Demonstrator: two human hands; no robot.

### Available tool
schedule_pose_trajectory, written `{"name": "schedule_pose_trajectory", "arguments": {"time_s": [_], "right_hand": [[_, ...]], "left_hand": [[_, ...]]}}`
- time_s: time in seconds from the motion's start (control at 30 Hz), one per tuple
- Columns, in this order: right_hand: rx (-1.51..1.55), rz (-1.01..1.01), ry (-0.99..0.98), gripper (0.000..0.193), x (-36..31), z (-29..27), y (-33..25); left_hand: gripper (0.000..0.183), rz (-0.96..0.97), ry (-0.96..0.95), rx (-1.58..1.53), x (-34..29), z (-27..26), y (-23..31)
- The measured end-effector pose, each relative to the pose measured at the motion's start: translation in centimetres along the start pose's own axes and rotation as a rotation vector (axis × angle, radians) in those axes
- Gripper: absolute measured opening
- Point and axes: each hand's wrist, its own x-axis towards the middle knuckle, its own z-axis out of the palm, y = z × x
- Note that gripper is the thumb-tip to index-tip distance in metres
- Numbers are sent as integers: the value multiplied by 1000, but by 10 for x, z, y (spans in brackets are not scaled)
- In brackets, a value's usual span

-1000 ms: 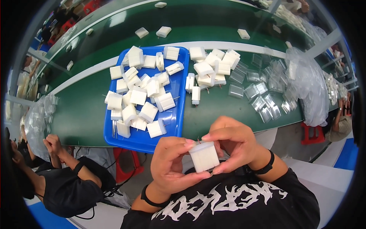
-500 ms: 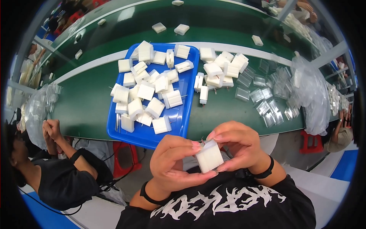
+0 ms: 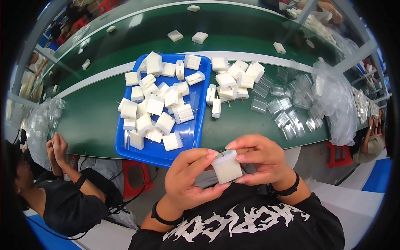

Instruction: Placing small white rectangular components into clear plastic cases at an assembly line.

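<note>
In front of my chest I hold a white block (image 3: 228,169) with a clear plastic cover along its top edge and a thin metal pin sticking up from it. My left hand (image 3: 185,179) pinches the block's left side, fingertips at the upper corner and thumb under the lower edge. On the other side my right hand (image 3: 264,162) is closed on it too, with fingers by the top corner and thumb near the bottom. Just beyond my hands is a blue tray (image 3: 121,141) piled with similar white blocks (image 3: 155,105), many with clear covers and pins.
Right of the tray, more white blocks (image 3: 227,80) are heaped on the green bench (image 3: 89,135). Flat clear plastic covers (image 3: 258,105) lie scattered beside a clear plastic bag (image 3: 335,100). A co-worker (image 3: 71,196) sits at my left. Several blocks rest on the green strip (image 3: 233,27) beyond.
The white block has turned a little and sits more upright in my hands, and my fingers have shifted slightly along its top edge. The whole view has moved a bit.
</note>
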Motion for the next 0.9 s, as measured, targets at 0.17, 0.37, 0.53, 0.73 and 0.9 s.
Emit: {"name": "schedule_pose_trajectory", "arguments": {"time_s": [0.17, 0.37, 0.53, 0.73, 0.9], "right_hand": [[-123, -31, -23, 51, -4, -3, -6], [-205, -72, -1, 45, -8, -1, -9], [-229, -84, 27, 37, -9, 1, -7], [-251, -112, 23, 34, -5, 3, -6], [-248, 12, -30, 37, 1, -7, -5]], "left_hand": [[60, 51, -22, 113, 2, 1, 5], [58, 11, -11, 77, 2, 6, 8], [59, 20, -50, 53, -2, 4, 0], [56, -37, -64, 6, 3, 2, 2], [63, -154, -30, -81, 2, 7, -6]]}}
